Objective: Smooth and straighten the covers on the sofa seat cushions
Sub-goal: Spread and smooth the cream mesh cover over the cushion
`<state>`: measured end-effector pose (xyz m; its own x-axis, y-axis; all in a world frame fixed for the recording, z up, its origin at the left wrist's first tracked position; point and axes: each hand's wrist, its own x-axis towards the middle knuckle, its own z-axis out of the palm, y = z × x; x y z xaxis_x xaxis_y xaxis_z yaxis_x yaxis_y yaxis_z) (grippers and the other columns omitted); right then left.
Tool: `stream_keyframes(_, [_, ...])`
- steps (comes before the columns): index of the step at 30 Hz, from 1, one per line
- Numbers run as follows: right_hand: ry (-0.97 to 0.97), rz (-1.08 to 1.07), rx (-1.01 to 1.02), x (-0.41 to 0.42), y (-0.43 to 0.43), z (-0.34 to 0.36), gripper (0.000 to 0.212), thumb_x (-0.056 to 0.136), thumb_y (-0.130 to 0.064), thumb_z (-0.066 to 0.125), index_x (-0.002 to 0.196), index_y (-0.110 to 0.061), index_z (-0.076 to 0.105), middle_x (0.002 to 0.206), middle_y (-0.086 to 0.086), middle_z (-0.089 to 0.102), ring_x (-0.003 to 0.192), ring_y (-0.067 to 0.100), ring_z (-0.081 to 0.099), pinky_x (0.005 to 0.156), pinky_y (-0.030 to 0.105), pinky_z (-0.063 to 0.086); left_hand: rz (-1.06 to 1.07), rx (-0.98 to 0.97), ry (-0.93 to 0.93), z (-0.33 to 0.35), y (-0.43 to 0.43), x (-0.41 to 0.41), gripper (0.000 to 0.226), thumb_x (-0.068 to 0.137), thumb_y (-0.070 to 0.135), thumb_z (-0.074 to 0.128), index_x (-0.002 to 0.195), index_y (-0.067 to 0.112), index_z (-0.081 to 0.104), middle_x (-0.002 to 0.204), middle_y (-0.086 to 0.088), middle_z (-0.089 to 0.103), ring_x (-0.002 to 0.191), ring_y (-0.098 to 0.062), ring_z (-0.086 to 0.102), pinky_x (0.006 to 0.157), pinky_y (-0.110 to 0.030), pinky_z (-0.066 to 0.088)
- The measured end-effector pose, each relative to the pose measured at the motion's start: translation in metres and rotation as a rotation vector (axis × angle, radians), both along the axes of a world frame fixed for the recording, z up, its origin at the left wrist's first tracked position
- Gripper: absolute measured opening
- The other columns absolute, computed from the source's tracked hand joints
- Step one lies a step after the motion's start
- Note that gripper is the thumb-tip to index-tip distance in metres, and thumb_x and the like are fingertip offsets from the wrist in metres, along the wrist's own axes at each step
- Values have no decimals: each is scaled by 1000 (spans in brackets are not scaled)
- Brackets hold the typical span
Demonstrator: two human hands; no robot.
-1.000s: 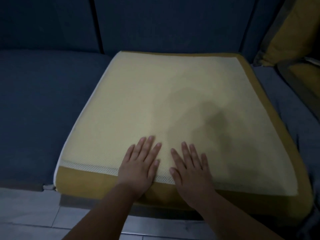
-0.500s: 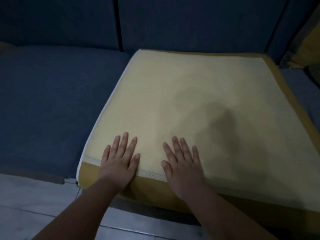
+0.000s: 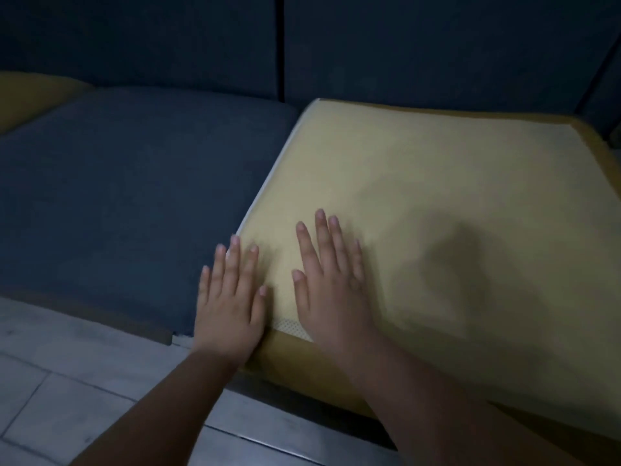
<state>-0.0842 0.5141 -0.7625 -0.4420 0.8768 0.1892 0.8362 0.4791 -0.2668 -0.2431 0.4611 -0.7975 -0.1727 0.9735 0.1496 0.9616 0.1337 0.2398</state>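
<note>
So both hands lie flat, fingers straight. The left hand (image 3: 228,307) straddles the yellow cushion (image 3: 437,203)'s near-left edge beside the blue cushion (image 3: 127,183). The right hand (image 3: 331,284) presses its top.

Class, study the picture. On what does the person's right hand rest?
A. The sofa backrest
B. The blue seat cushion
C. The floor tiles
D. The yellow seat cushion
D: the right hand lies flat, fingers straight, on top of the yellow seat cushion, near its front left corner.
</note>
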Motion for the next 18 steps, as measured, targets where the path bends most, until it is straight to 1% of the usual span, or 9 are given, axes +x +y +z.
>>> stream_keyframes(1, [-32, 17, -50, -5, -4, -10, 64, 94, -45, 5, 154, -26, -2, 161, 4, -13, 147, 23, -16, 118, 47, -6, -10, -46, -27, -12, -2, -1, 62, 94, 54, 1, 152, 32, -1, 159, 5, -13, 148, -15, -11, 119, -32, -8])
stream_keyframes(2, [-89, 33, -109, -8, -9, -21, 66, 90, -49, -5, 153, -29, -9, 160, 3, -18, 145, 23, -21, 117, 48, -10, -15, -69, -45, -22, -4, -2, 63, 92, 55, 0, 151, 33, 2, 160, 6, -10, 148, -13, -12, 119, -32, -7])
stream_keyframes(4, [-201, 42, -192, -9, -14, -41, 70, 81, -52, -21, 148, -33, -20, 157, 3, -27, 142, 25, -30, 115, 52, -13, -8, -67, -54, -34, -3, -4, 60, 93, 53, 3, 151, 36, 5, 160, 6, -6, 147, -9, -13, 119, -33, -6])
stream_keyframes(5, [-216, 35, -206, -9, -13, -47, 71, 79, -52, -23, 147, -34, -21, 156, 2, -29, 141, 25, -31, 114, 54, -14, -7, -65, -55, -35, -2, -5, 60, 93, 52, 4, 151, 37, 5, 161, 7, -6, 147, -9, -14, 119, -33, -6])
stream_keyframes(9, [-182, 31, -209, -10, -11, -46, 71, 82, -54, -19, 149, -35, -14, 158, 1, -23, 143, 25, -27, 113, 54, -13, -18, -61, -57, -33, -3, -8, 59, 93, 53, 5, 151, 38, 5, 161, 8, -4, 147, -9, -13, 118, -33, -6])
stream_keyframes(13, [-222, 44, -231, -8, -12, -43, 75, 76, -53, -25, 148, -35, -19, 156, 1, -28, 142, 24, -30, 114, 52, -15, -7, -86, -57, -31, -3, -5, 63, 91, 55, 2, 151, 35, 1, 160, 8, -6, 147, -10, -14, 119, -33, -6])
stream_keyframes(18, [-203, 72, -242, -3, -10, -39, 77, 75, -55, -25, 149, -35, -18, 156, 1, -28, 142, 24, -30, 116, 50, -12, -5, -107, -19, -25, -3, -3, 65, 89, 55, -4, 150, 35, -4, 159, 7, -14, 145, -10, -20, 118, -31, -10])
